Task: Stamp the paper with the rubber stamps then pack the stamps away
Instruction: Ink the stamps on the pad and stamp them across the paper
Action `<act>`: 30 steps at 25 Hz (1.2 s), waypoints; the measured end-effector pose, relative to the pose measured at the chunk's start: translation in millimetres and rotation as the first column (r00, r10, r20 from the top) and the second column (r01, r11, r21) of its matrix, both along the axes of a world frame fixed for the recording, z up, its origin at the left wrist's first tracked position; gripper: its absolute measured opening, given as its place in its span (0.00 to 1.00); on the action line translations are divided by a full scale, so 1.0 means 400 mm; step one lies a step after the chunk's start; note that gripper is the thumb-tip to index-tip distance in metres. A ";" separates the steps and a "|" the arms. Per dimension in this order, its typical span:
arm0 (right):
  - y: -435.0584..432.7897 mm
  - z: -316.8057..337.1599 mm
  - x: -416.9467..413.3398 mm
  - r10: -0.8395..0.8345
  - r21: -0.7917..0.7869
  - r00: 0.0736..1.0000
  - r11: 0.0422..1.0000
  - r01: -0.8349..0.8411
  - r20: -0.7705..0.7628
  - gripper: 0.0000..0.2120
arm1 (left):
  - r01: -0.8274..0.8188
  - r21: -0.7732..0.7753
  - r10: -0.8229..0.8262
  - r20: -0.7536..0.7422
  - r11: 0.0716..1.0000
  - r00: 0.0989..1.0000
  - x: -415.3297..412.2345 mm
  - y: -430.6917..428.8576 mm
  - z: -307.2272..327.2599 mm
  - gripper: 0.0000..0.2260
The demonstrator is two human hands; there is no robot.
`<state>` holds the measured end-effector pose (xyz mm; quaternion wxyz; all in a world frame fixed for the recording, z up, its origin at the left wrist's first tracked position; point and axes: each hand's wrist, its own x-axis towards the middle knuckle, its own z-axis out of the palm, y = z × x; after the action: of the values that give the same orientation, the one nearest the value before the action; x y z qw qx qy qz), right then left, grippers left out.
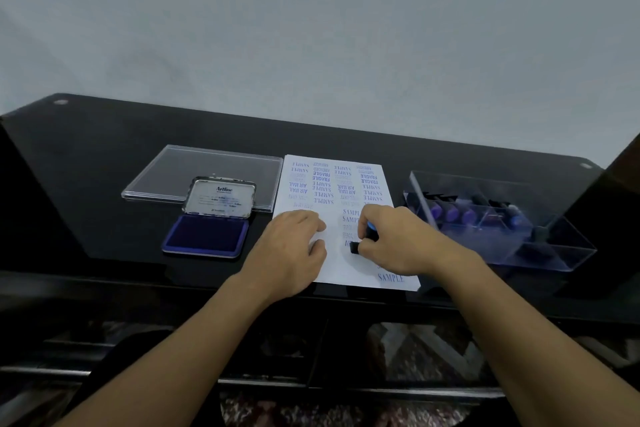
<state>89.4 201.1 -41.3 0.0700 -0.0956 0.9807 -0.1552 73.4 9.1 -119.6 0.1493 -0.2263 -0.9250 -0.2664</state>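
A: Start left of the paper [341, 218]. What's there?

B: The ink pad [207, 235], lid up, well to the paper's left. Behind it lies a clear lid [204, 170], its edge nearly touching the paper.

A: And the left hand [294, 246]?

B: Flat on the paper's near-left part, fingers spread, gripping nothing; it looks to be pinning the sheet.

A: The right hand [394, 239]?

B: Closed around a stamp [363, 240], black base down on the paper's middle, just below the AIR MAIL print. Blue cap shows at the thumb.

A: So stamping, not packing.

B: I'd say so. The paper's far half is full of prints; the near half has room.

A: Right of the paper?

B: A clear box [554, 253] with other stamps [453, 215] in its compartments.

A: Next move?

B: Probably a firm press, then a straight lift so the print doesn't smear, with the left hand holding the paper. After that, re-ink at the pad or drop the stamp in the box.
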 end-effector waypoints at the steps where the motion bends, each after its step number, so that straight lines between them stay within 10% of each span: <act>1: -0.003 -0.004 -0.002 0.005 0.010 1.000 1.000 -0.005 0.000 0.05 | 0.003 0.000 -0.003 -0.003 1.000 1.000 0.001 -0.001 0.000 0.12; 30: -0.029 -0.033 0.005 -0.010 0.038 1.000 0.999 0.010 -0.001 0.06 | 0.014 0.068 -0.022 0.109 0.998 0.994 0.003 -0.005 0.026 0.14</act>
<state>91.5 189.5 -54.3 0.0704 -0.0893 0.9841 -0.1366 74.7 7.0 -109.1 0.1035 -0.2145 -0.9202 -0.3105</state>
